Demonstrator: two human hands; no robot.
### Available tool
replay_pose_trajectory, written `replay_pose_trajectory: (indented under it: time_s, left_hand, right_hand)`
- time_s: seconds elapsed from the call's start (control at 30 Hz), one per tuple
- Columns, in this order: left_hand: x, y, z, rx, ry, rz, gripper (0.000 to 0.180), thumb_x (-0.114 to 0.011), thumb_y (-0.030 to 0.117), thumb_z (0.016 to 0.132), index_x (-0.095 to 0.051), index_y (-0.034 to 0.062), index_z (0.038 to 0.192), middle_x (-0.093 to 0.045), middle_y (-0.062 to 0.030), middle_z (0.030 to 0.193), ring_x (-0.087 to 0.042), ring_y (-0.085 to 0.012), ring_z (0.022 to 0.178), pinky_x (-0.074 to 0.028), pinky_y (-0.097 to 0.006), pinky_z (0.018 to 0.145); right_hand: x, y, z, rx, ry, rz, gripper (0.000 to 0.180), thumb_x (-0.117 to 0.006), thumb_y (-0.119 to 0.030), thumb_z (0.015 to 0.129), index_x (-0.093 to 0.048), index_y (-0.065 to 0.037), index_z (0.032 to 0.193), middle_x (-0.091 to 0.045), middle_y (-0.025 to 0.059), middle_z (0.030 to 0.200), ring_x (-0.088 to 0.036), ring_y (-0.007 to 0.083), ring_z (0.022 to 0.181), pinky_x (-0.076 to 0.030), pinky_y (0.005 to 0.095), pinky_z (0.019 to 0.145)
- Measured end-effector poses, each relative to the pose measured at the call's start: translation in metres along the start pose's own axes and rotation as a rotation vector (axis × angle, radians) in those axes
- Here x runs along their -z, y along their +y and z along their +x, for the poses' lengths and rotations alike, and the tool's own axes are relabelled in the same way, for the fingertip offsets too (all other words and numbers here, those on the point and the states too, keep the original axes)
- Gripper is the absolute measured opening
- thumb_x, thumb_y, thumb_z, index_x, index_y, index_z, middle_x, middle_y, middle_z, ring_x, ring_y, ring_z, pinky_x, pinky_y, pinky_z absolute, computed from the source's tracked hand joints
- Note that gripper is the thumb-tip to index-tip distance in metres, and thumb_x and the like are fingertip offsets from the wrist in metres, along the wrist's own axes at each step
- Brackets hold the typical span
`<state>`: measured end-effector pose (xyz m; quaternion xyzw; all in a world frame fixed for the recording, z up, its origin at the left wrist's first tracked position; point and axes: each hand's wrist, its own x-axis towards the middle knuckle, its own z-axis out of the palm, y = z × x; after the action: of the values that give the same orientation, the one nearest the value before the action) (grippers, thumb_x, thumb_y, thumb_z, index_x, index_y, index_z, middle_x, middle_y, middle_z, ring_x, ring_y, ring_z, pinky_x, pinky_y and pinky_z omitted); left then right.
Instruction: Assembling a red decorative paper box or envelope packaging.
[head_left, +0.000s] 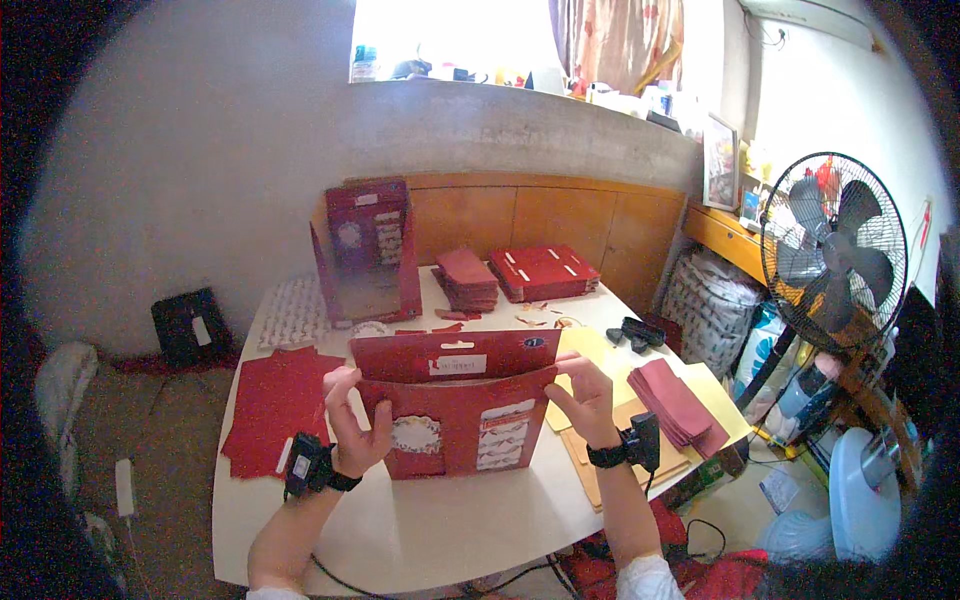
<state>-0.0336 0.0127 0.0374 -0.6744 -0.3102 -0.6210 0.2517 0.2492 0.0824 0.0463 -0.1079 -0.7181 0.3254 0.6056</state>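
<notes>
A dark red cardboard packet [455, 425] with a header flap and printed bow pictures stands upright on the white table [400, 530]. My left hand [357, 425] grips its left edge near the top, thumb on the front face. At the opposite edge, my right hand [585, 398] pinches the upper right corner the same way. The packet's top gapes slightly between the front panel and the taller back panel. Each wrist wears a black strap with a small device. Loose red sheets [280, 410] lie beside my left hand, and folded dark red pieces [675, 402] lie right of my right hand.
A red display box [368, 255] with similar packets stands at the far left. Behind the packet are a stack of small red pieces [466, 278] and a stack of red packets [545, 272]. A black fan [835, 250] stands right; a blue stool [865, 495] is below it.
</notes>
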Motion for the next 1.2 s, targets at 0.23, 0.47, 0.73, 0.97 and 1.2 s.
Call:
replay_pose_trajectory:
  time_s: [0.23,0.47,0.73,0.97,1.2]
  left_hand:
    - [0.002,0.001,0.006,-0.011,-0.028,-0.031,0.037,-0.056,0.001,0.074,-0.040,0.0008,0.107,-0.045,-0.0151,0.098,-0.044,-0.0275,0.089,-0.036,-0.040,0.083]
    - [-0.002,0.007,0.012,0.096,-0.018,-0.145,0.036,-0.056,-0.002,0.072,-0.042,0.0008,0.105,-0.046,-0.0146,0.097,-0.045,-0.0258,0.091,-0.036,-0.035,0.083]
    - [-0.001,0.010,0.013,0.203,-0.014,-0.344,0.033,-0.052,-0.005,0.072,-0.043,-0.0005,0.104,-0.047,-0.0132,0.099,-0.046,-0.0219,0.094,-0.035,-0.032,0.086]
    - [0.014,0.012,0.013,0.303,-0.099,-0.261,0.027,-0.060,0.016,0.078,-0.047,0.0037,0.099,-0.048,-0.0091,0.097,-0.044,-0.0244,0.100,-0.031,-0.037,0.092]
    - [0.013,0.015,0.023,0.049,-0.106,-0.094,0.029,-0.057,0.000,0.067,-0.046,0.0016,0.094,-0.053,-0.0161,0.081,-0.052,-0.0292,0.076,-0.042,-0.037,0.069]
  right_hand:
    - [0.001,0.002,0.001,-0.018,-0.072,0.091,0.013,-0.058,-0.003,0.082,-0.053,-0.002,0.093,-0.056,0.0105,0.100,-0.051,0.0184,0.096,-0.038,0.0314,0.087]
    - [0.002,0.001,0.002,-0.018,-0.123,0.158,0.016,-0.056,-0.001,0.081,-0.052,-0.003,0.096,-0.052,0.0130,0.108,-0.046,0.0216,0.104,-0.035,0.0354,0.090]
    - [0.003,-0.014,0.007,0.012,-0.168,-0.003,0.025,-0.064,-0.002,0.074,-0.057,0.002,0.098,-0.057,0.0129,0.103,-0.053,0.0207,0.096,-0.041,0.0316,0.083]
    - [-0.004,-0.027,0.011,-0.022,-0.200,-0.192,0.023,-0.065,0.003,0.067,-0.060,0.005,0.090,-0.060,0.0153,0.097,-0.059,0.0175,0.078,-0.047,0.0265,0.067]
    - [-0.006,-0.024,0.007,0.024,-0.149,0.001,0.019,-0.069,0.000,0.067,-0.061,0.006,0.083,-0.057,0.0175,0.100,-0.060,0.0176,0.075,-0.048,0.0254,0.063]
